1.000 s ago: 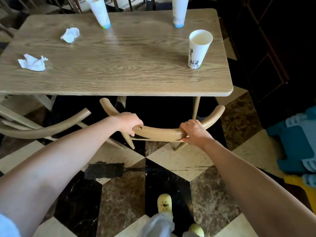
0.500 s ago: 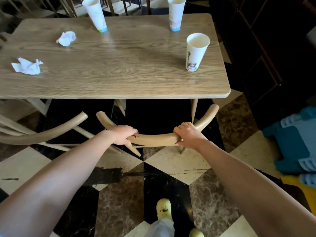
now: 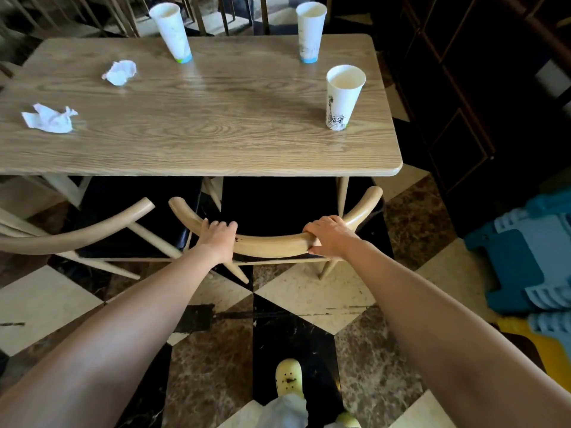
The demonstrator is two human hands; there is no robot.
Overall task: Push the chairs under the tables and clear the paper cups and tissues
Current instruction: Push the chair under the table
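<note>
Step in hand: the chair-pushing step was judged to be under way, with the chair [image 3: 272,245] held by its curved wooden back rail at the table's near edge
Left hand: the left hand [image 3: 217,239] was laid over the rail at about 7 o'clock of the frame's centre, fingers [image 3: 221,225] draped forward and slightly parted, wrapped on the wood rather than pinching it
Right hand: the right hand [image 3: 329,236] was closed around the same rail at about 5 o'clock, thumb tucked beneath
Chair's place: the seat was seen dark and mostly beneath the table [image 3: 216,143], the rail's two horn-like ends rising just short of the tabletop edge
Second chair: a second chair [image 3: 77,233] was seen at 9 o'clock, angled and apparently less tucked in
Next move: a final straight shove, or release, was thought to be called for; after that, the second chair and the tabletop litter
Cups: three tall white paper cups were left upright, one [image 3: 343,97] at 2 o'clock near the table's right edge, one [image 3: 310,32] at 1 o'clock, one [image 3: 173,32] at 11 o'clock on the far edge
Tissues: one crumpled tissue [image 3: 49,118] was left at 9 o'clock, another [image 3: 120,72] at 10 o'clock, well apart from the cups
Progress: nothing on the tabletop was judged cleared yet
</note>
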